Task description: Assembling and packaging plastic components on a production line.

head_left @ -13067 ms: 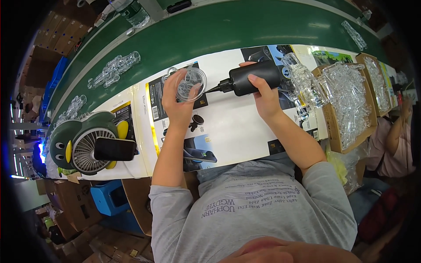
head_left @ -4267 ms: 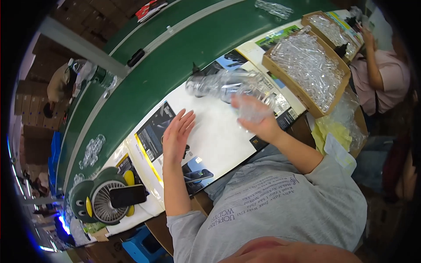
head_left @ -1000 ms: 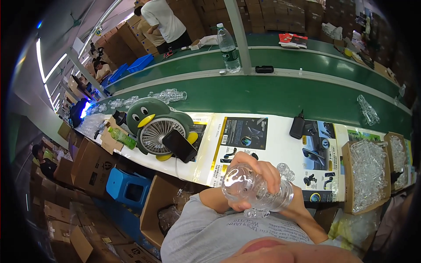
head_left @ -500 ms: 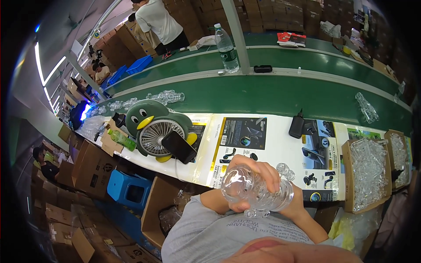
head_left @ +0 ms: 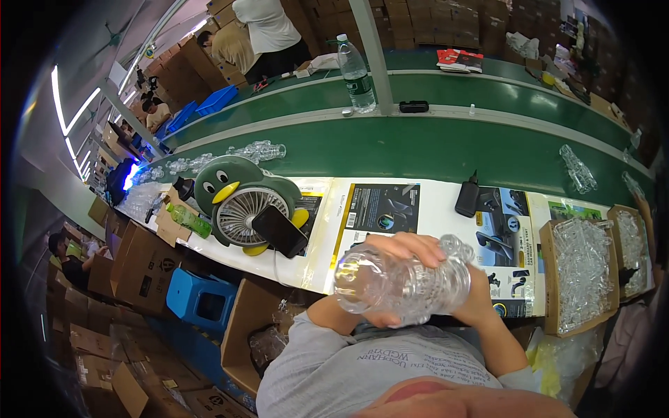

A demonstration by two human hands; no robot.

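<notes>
Held in front of my chest is a clear plastic bottle, bumpy and figure-shaped, lying nearly sideways with its rounded wide end to the left. My left hand is wrapped round its middle, fingers over the far side and thumb low on the near side. At the bottle's right end my right hand grips it; most of those fingers are hidden behind the plastic. Beyond the hands, the worktop is covered with flattened printed cardboard.
A green penguin-shaped fan stands to the left, a phone leaning against it. At right are boxes of small clear parts. A black small bottle and a clear figure bottle lie farther back. An open carton sits below left.
The bottle has shifted slightly left, with both hands still on it, and has turned a little. My left fingers lie flatter along its far side.
</notes>
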